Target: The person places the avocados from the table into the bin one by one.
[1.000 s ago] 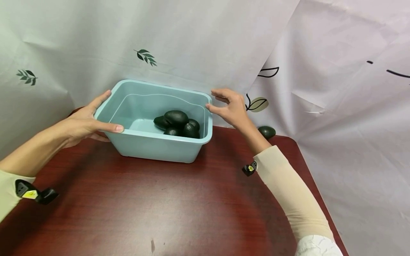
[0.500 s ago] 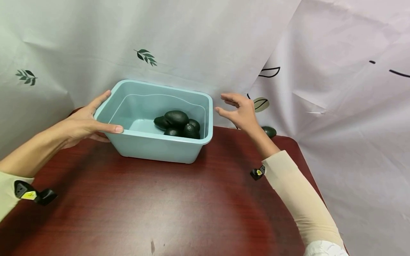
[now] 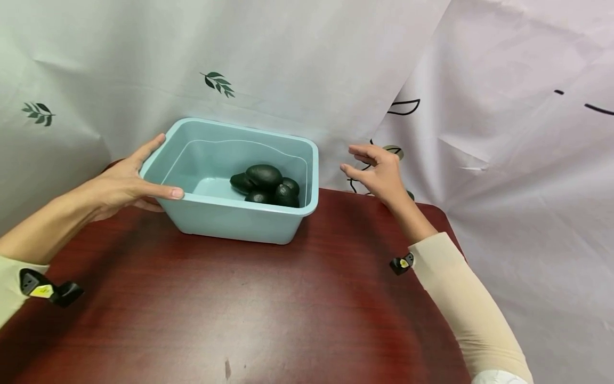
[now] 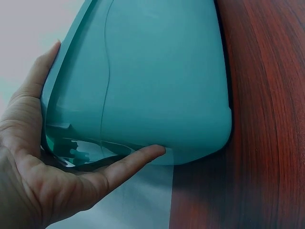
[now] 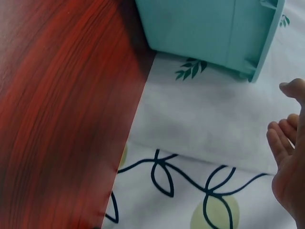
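Observation:
A light blue plastic bin (image 3: 235,221) stands on the table, and several dark green avocados (image 3: 264,176) lie piled toward its right end. My left hand (image 3: 120,186) holds the bin's left end, with the thumb along the front rim and a finger at the far left rim. In the left wrist view, the hand (image 4: 52,176) spans the bin's end (image 4: 157,86). To the right of the bin, my right hand (image 3: 381,173) hovers with nothing in it, thumb and fingers apart. Another avocado (image 3: 410,195) is mostly hidden behind the right wrist.
The dark red wooden table (image 3: 268,298) extends toward me from the bin. A white cloth (image 3: 288,64) with leaf prints hangs close behind the bin and along the right side. Dark wrist cameras (image 3: 402,263) sit on both sleeves.
My right hand has left the bin's right rim and moved right, covering most of the avocado behind it. The left hand and the bin stay in place.

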